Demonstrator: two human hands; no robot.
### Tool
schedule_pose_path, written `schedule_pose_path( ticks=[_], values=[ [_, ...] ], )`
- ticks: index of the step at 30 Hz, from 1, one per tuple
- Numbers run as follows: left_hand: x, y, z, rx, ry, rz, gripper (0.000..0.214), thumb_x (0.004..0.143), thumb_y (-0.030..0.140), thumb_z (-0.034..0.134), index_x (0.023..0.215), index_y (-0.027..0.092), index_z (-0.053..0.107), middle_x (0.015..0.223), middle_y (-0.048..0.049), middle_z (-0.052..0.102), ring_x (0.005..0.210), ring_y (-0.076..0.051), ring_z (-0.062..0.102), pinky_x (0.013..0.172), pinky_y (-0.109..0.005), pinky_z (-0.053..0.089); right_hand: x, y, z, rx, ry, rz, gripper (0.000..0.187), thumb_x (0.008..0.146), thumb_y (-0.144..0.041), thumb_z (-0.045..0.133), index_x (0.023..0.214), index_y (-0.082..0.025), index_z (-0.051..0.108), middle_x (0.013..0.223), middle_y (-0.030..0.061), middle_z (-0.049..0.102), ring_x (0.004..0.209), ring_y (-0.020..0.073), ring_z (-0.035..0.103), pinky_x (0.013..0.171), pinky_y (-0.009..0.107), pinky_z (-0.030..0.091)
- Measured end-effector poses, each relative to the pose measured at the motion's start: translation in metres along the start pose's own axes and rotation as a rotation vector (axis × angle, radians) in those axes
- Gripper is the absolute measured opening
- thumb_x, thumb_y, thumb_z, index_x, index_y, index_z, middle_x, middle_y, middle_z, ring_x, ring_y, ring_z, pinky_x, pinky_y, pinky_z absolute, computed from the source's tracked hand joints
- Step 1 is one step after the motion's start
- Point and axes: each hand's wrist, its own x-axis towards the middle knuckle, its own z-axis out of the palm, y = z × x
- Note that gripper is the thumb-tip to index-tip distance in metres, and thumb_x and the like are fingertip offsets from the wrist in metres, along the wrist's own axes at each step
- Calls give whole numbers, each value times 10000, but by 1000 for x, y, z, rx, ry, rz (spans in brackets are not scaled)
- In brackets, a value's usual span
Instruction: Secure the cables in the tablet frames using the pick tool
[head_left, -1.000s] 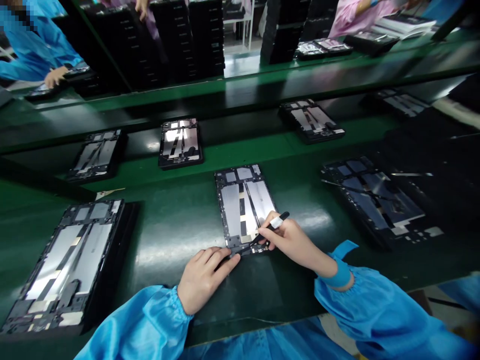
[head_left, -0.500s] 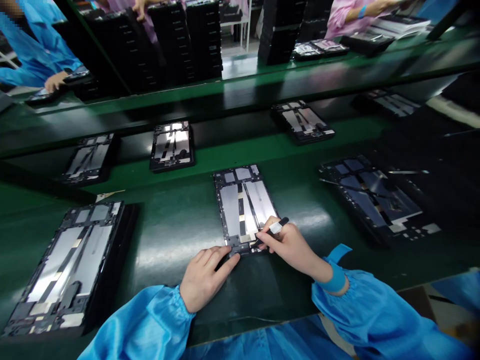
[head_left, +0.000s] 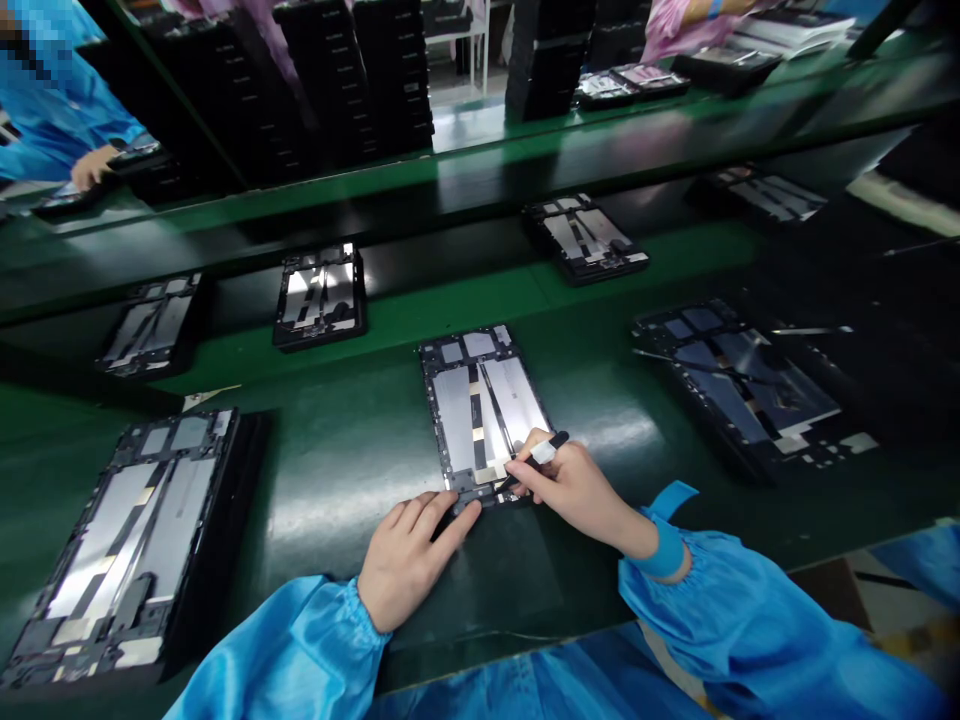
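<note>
A dark tablet frame (head_left: pixel 480 410) with silver panels and black strips lies flat on the green conveyor, directly in front of me. My left hand (head_left: pixel 414 562) rests on its lower edge with the fingers spread, holding it in place. My right hand (head_left: pixel 570 490) grips black tweezers (head_left: pixel 544 452) with a white band. Their tip touches or nearly touches the frame's lower right corner area, though the fingers partly hide the exact contact point. Blue sleeves cover both my forearms, and a blue wrist strap (head_left: pixel 664 550) circles my right wrist.
Similar tablet frames lie to my left (head_left: pixel 127 550) and right (head_left: pixel 735 385), with more along a farther belt (head_left: pixel 321 298). Tall stacks of black trays (head_left: pixel 337 80) stand beyond. A co-worker's hand (head_left: pixel 91 167) works at the upper left, and a pink sleeve (head_left: pixel 690 30) shows at the top.
My view has drifted slightly, shifting the far frames left. My right hand and tweezers have moved a little left and closer to the frame's lower edge. My left hand stays in place.
</note>
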Motion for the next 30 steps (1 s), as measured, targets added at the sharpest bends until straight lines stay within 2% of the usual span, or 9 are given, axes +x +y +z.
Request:
schedule_pose_path(
  ticks=[6, 12, 17, 21, 23, 26, 28, 30],
  values=[
    [7, 8, -3, 34, -13, -34, 364, 974, 131, 419, 1298, 202, 568, 1155, -121, 603, 996, -239, 581, 807, -355, 518, -1, -1, 0, -34, 3, -16, 166, 907, -300, 581, 774, -208, 546, 634, -8, 657, 584, 171, 691, 511, 239, 516],
    [14, 13, -3, 5, -88, -68, 404, 958, 152, 449, 1346, 236, 524, 1225, -131, 587, 999, -251, 592, 789, -378, 555, 0, 2, 1, -101, 48, -32, 197, 913, -328, 562, 754, -217, 525, 618, -10, 600, 549, 168, 654, 489, 250, 518],
    [5, -1, -4, -147, -12, -43, 359, 975, 132, 437, 1314, 189, 541, 1316, -111, 565, 1135, -222, 562, 918, -360, 537, 0, 6, 2, -20, 72, -5, 209, 907, -371, 572, 777, -218, 513, 614, -15, 593, 524, 168, 644, 474, 255, 524],
    [10, -2, -7, -183, 59, -53, 235, 968, 158, 503, 1177, 176, 609, 1178, -91, 643, 1041, -195, 596, 874, -330, 532, 0, 10, 3, 128, 95, 9, 262, 877, -443, 615, 790, -202, 558, 657, -5, 609, 554, 167, 663, 461, 239, 530],
    [17, 3, -6, -162, 107, -29, 154, 957, 218, 559, 1081, 162, 630, 1091, -78, 673, 1009, -192, 604, 860, -323, 517, -1, 11, 3, 186, 122, -19, 293, 872, -474, 619, 808, -189, 600, 677, 4, 621, 544, 157, 656, 465, 242, 541],
    [36, 6, 1, -78, 89, 40, 235, 955, 328, 572, 1096, 146, 620, 1062, -83, 678, 958, -199, 611, 793, -328, 506, -4, 12, 2, 219, 225, -127, 303, 918, -468, 569, 929, -183, 670, 698, 18, 641, 499, 134, 617, 479, 257, 553],
    [58, -2, 11, -26, 15, 19, 286, 955, 361, 566, 1155, 160, 605, 1067, -82, 673, 897, -192, 613, 732, -327, 495, -6, 14, 1, 203, 328, -223, 276, 949, -429, 539, 988, -203, 693, 838, 56, 667, 528, 132, 623, 486, 271, 560],
    [87, -24, 22, -3, -43, -85, 267, 961, 352, 556, 1161, 185, 611, 1083, -69, 664, 902, -186, 609, 742, -323, 488, -7, 17, 1, 186, 390, -294, 247, 965, -393, 523, 1005, -227, 702, 923, 74, 670, 558, 140, 638, 481, 278, 560]
  ],
)
